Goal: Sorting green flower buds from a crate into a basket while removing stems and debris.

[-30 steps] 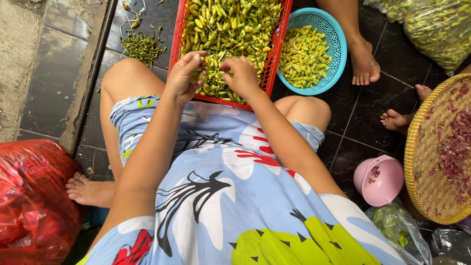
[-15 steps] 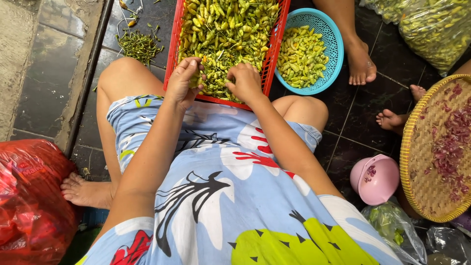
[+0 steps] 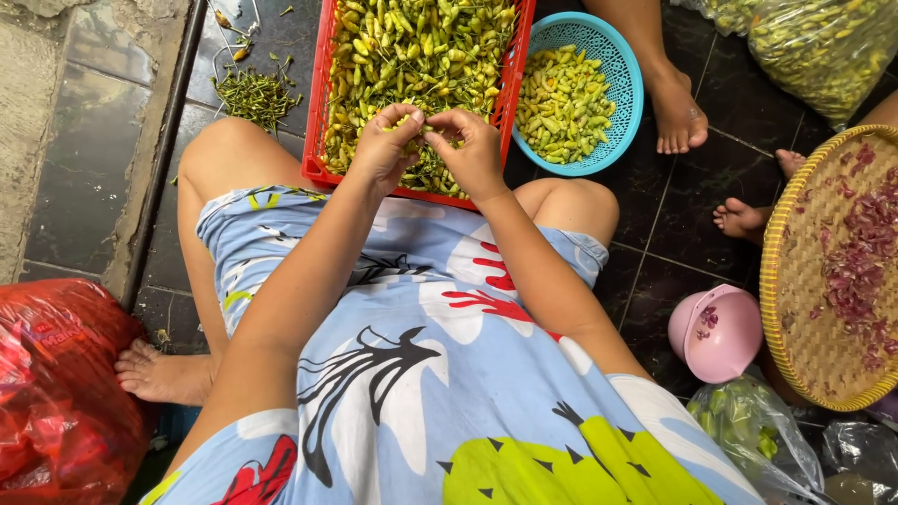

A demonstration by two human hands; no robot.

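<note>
Both hands pinch one small green chili over the red crate

The left hand (image 3: 385,145) and right hand (image 3: 470,150) meet fingertip to fingertip, each closed narrowly on the same chili (image 3: 418,124), held just above the near end of the red crate (image 3: 320,112) heaped with yellow-green chilies. Just right of the crate sits a blue basket (image 3: 625,103) of more chilies; a heap of green stems (image 3: 254,93) lies on the dark tiles to its left. Farther right are another person's bare foot (image 3: 675,105), a pink bowl (image 3: 718,332) and a woven tray (image 3: 804,281) of red scraps
</note>
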